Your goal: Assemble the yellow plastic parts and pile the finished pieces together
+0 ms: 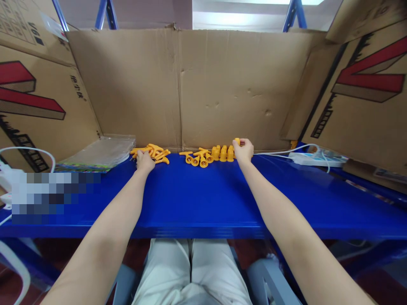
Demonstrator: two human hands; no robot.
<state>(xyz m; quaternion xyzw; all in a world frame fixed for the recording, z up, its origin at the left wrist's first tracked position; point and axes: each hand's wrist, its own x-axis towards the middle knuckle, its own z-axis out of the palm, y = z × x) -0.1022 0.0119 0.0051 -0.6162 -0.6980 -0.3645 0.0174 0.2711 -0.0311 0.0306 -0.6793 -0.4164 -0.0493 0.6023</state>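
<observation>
My left hand point(145, 162) rests at a pile of yellow-orange curved plastic handles point(163, 154), touching them. Its fingertips are hidden among the pieces, so its grip does not show. Between the thumb and fingers of my right hand point(245, 149) is a yellow-orange bell-shaped plastic cup point(237, 140), raised a little above the table. Just left of that hand, several more such cups point(223, 153) stand close together in rows. In the middle lie several joined pieces, each a bell with a handle point(204, 161), their open mouths toward me.
Cardboard panels point(235, 84) wall in the back of the blue table point(203, 199), with printed boxes at both sides. Clear plastic bags point(101, 151) lie at left. A white power strip point(313, 159) with cables lies at right.
</observation>
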